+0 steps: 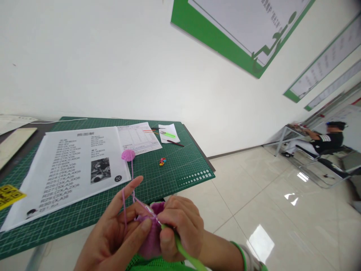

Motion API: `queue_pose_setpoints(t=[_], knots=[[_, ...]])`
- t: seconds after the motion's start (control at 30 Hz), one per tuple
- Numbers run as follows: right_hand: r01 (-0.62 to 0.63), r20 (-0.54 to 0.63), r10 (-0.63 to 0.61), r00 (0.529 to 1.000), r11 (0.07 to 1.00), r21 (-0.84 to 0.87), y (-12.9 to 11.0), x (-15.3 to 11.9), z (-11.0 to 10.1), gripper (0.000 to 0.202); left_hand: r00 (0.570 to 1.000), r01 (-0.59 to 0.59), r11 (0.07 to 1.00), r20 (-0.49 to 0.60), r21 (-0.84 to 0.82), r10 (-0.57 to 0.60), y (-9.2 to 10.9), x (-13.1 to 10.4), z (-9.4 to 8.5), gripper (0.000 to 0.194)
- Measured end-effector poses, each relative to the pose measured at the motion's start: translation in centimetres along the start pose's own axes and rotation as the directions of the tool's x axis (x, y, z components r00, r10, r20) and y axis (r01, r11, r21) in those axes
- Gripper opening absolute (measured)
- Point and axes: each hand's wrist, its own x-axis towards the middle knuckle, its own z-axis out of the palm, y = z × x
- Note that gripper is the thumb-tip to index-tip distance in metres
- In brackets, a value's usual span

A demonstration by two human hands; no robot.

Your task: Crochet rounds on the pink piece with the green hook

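Note:
My left hand [118, 229] pinches a pink crocheted piece [150, 239] between thumb and fingers, its index finger raised with pink yarn [132, 171] running over it. In my right hand [183, 226] is a crochet hook [187, 250] with a green handle, gripped in the fist. The hook's metal tip meets the upper edge of the crocheted piece, where yarn crosses it. From the left hand the strand leads up to a small pink yarn ball [128, 155] on the table. The underside of the piece is partly hidden by both hands.
A green cutting mat [169, 173] covers the table. Printed sheets [70, 169], colourful stitch markers [162, 162], a green-handled tool [168, 134] and a dark pen-like tool [175, 143] lie on it. Far right, a person [324, 139] sits at another table.

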Motion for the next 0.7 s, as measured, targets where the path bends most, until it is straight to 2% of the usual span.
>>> queue_pose_setpoints(t=[0.17, 0.33, 0.43, 0.53, 0.7], knots=[[-0.021, 0.131, 0.013, 0.991, 0.998, 0.065, -0.4, 1.3, -1.4, 0.030, 0.992, 0.060, 0.998, 0.110, -0.025, -0.057, 0.4, 0.4, -1.0, 0.080], [-0.081, 0.230, 0.064, 0.971, 0.995, 0.065, -0.9, 2.8, -3.3, 0.020, 0.984, 0.066, 0.998, 0.166, 0.022, -0.069, 0.2, 0.6, -1.2, 0.081], [-0.113, 0.285, 0.094, 0.954, 0.992, 0.053, -1.1, 3.2, -4.0, 0.020, 0.975, 0.065, 0.997, 0.210, 0.033, -0.070, 0.0, 0.8, -1.4, 0.074], [-0.152, 0.300, 0.125, 0.946, 0.986, 0.069, -1.0, 3.4, -4.2, 0.022, 0.969, 0.064, 0.997, 0.236, 0.041, -0.072, -0.2, 1.0, -1.6, 0.068], [-0.247, 0.300, 0.201, 0.932, 0.962, 0.120, -0.8, 3.3, -4.2, 0.028, 0.965, 0.073, 0.997, 0.251, 0.032, -0.079, -0.3, 1.0, -1.6, 0.067]])
